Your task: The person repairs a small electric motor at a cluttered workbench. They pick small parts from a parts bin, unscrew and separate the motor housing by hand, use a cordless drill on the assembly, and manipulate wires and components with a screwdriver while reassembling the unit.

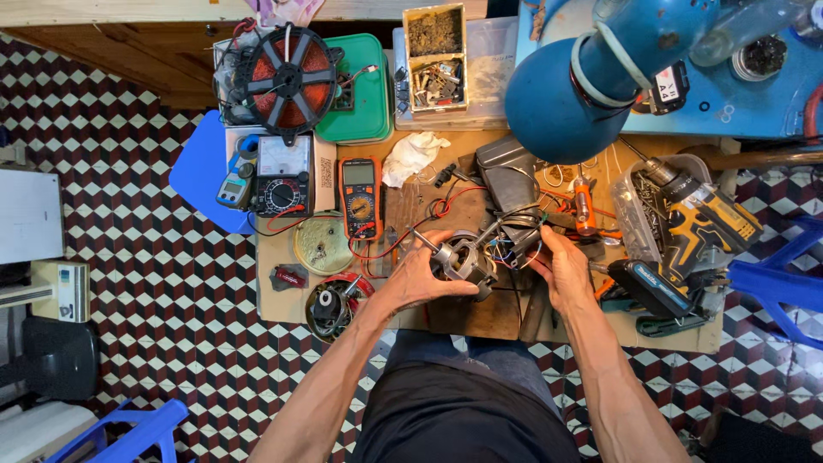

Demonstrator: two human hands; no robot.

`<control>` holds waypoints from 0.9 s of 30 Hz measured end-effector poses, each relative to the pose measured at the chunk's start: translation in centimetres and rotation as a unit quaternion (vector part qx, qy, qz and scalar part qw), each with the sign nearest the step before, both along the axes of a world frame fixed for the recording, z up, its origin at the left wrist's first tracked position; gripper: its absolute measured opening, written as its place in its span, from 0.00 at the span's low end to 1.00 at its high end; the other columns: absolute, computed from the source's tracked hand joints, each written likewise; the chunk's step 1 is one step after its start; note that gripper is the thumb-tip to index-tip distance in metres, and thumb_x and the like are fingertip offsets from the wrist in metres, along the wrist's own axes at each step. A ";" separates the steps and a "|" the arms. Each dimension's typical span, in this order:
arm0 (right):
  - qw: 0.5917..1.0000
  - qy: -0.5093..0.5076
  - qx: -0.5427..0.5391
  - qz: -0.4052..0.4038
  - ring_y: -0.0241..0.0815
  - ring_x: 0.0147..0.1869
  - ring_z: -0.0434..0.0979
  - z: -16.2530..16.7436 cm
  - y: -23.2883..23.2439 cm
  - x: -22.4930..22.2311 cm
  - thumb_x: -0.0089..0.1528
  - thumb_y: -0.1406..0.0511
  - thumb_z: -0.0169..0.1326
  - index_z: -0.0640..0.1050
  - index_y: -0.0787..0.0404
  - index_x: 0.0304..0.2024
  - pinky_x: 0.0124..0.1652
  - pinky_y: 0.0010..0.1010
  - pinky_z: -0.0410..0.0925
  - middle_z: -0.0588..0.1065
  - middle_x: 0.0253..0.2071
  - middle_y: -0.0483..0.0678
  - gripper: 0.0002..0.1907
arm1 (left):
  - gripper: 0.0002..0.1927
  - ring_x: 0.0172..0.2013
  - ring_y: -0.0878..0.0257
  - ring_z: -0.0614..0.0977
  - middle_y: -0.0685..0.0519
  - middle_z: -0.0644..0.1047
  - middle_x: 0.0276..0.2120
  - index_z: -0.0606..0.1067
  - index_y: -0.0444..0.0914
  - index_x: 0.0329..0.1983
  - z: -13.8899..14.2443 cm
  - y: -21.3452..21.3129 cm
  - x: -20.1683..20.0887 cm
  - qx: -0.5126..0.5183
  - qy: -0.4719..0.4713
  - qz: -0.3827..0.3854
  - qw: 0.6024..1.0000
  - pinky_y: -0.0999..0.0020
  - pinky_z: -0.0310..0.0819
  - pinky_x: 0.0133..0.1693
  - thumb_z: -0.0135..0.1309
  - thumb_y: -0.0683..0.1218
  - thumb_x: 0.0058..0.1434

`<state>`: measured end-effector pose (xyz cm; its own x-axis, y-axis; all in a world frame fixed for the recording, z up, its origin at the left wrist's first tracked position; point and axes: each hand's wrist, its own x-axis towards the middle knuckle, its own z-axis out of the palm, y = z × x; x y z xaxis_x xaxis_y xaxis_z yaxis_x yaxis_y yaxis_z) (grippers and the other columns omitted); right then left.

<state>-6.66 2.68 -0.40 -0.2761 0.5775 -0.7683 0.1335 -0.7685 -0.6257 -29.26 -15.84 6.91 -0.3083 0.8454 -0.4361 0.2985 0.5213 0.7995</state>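
My left hand [420, 274] is wrapped around a small electric motor [463, 260] with a metal shaft that sticks out to the upper left. It rests over the low wooden work board [446, 313]. My right hand [561, 270] sits at the motor's right side, fingers on the bundle of coloured wires [514, 244] that run from it. An orange multimeter [359, 197] lies just left of my left hand, its red lead trailing toward the motor.
A blue desk lamp [574, 86] hangs over the board's right. A cordless drill [703, 223] and battery lie to the right. An analogue meter [283, 176], wire spool [287, 77], green box [364, 86] and parts trays [435, 60] sit behind. Blue stools stand around.
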 end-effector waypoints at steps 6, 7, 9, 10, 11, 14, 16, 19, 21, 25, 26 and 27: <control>0.995 -0.036 0.092 0.016 0.36 0.41 0.78 -1.1 0.2 0.6 0.63 0.65 0.61 0.80 0.67 0.46 0.41 0.26 0.73 0.79 0.40 0.47 0.13 | 0.61 0.69 0.47 0.65 0.38 0.64 0.69 0.60 0.35 0.73 -0.5 -1.0 -0.4 -0.015 -0.014 -0.005 1.000 0.54 0.59 0.66 0.68 0.71 0.43; 0.993 -0.046 0.105 0.024 0.36 0.40 0.78 -1.2 0.3 0.6 0.63 0.66 0.61 0.80 0.68 0.46 0.41 0.26 0.72 0.79 0.39 0.47 0.12 | 0.60 0.69 0.47 0.65 0.38 0.63 0.69 0.59 0.35 0.74 -0.3 -1.5 -0.6 -0.019 -0.013 -0.005 1.000 0.53 0.58 0.66 0.67 0.71 0.46; 0.990 -0.058 0.123 0.033 0.37 0.39 0.79 -1.1 0.5 0.5 0.63 0.67 0.61 0.80 0.69 0.44 0.40 0.27 0.71 0.79 0.38 0.48 0.11 | 0.50 0.65 0.50 0.72 0.42 0.69 0.66 0.62 0.37 0.73 0.4 -3.2 -1.2 0.003 -0.107 0.090 0.990 0.57 0.62 0.63 0.54 0.71 0.55; 0.990 -0.060 0.126 0.033 0.37 0.39 0.79 -1.0 0.5 0.5 0.63 0.67 0.60 0.81 0.70 0.44 0.39 0.26 0.71 0.80 0.37 0.48 0.11 | 0.46 0.63 0.52 0.75 0.44 0.72 0.65 0.64 0.38 0.73 0.6 -3.8 -1.6 0.015 -0.155 0.135 0.979 0.59 0.64 0.62 0.47 0.71 0.60; 0.989 -0.063 0.130 0.033 0.37 0.38 0.79 -0.9 0.4 0.5 0.63 0.68 0.59 0.81 0.70 0.44 0.39 0.26 0.71 0.80 0.37 0.49 0.10 | 0.41 0.60 0.53 0.78 0.45 0.75 0.61 0.68 0.37 0.68 0.6 -4.0 -1.9 0.027 -0.143 0.205 0.968 0.61 0.68 0.60 0.44 0.70 0.63; 0.984 -0.032 0.168 -0.046 0.37 0.42 0.81 -0.3 -0.7 0.9 0.66 0.67 0.56 0.79 0.69 0.45 0.42 0.23 0.70 0.81 0.40 0.49 0.10 | 0.33 0.49 0.56 0.83 0.46 0.82 0.51 0.78 0.34 0.55 0.0 -3.7 -3.5 0.060 -0.098 0.345 0.932 0.64 0.77 0.51 0.39 0.65 0.70; 0.973 -0.017 0.203 -0.108 0.37 0.44 0.79 0.1 -2.2 1.8 0.68 0.67 0.55 0.77 0.68 0.46 0.44 0.24 0.71 0.80 0.43 0.51 0.09 | 0.27 0.43 0.58 0.85 0.47 0.84 0.45 0.80 0.34 0.49 -1.6 -1.5 -5.7 0.078 -0.060 0.353 0.930 0.65 0.80 0.46 0.42 0.61 0.72; 0.969 0.017 0.177 -0.172 0.39 0.47 0.78 0.2 -5.2 2.9 0.70 0.66 0.54 0.76 0.67 0.47 0.47 0.25 0.71 0.78 0.46 0.52 0.09 | 0.17 0.41 0.60 0.86 0.47 0.85 0.42 0.80 0.37 0.50 -5.5 3.7 -8.8 0.067 -0.002 0.237 0.969 0.66 0.80 0.42 0.51 0.53 0.68; 0.974 0.012 0.116 -0.194 0.40 0.48 0.79 0.0 -7.1 3.4 0.69 0.66 0.53 0.75 0.67 0.48 0.47 0.26 0.71 0.78 0.47 0.53 0.09 | 0.15 0.42 0.58 0.87 0.46 0.85 0.42 0.80 0.38 0.51 -8.5 7.0 -9.9 0.013 0.062 0.145 0.987 0.65 0.80 0.44 0.54 0.50 0.66; 0.976 -0.056 0.027 -0.210 0.44 0.49 0.80 -0.7 -9.4 3.9 0.68 0.66 0.51 0.72 0.67 0.52 0.48 0.30 0.72 0.77 0.48 0.54 0.13 | 0.23 0.47 0.50 0.84 0.46 0.81 0.49 0.76 0.38 0.55 -13.5 11.6 -10.9 -0.046 0.114 0.030 0.992 0.57 0.77 0.47 0.63 0.49 0.57; 0.974 -0.073 0.020 -0.215 0.44 0.50 0.79 -0.6 -9.8 4.3 0.68 0.65 0.51 0.71 0.67 0.54 0.49 0.31 0.72 0.77 0.48 0.54 0.15 | 0.26 0.48 0.49 0.83 0.46 0.81 0.49 0.76 0.38 0.55 -14.2 12.3 -11.0 -0.067 0.130 0.012 0.989 0.56 0.76 0.48 0.66 0.50 0.54; 0.973 -0.088 0.024 -0.211 0.44 0.50 0.79 -0.5 -10.3 4.9 0.68 0.65 0.51 0.71 0.67 0.56 0.49 0.31 0.72 0.77 0.49 0.55 0.16 | 0.29 0.49 0.48 0.82 0.45 0.80 0.49 0.76 0.38 0.55 -14.9 12.9 -11.0 -0.088 0.148 -0.006 0.985 0.55 0.75 0.49 0.68 0.52 0.52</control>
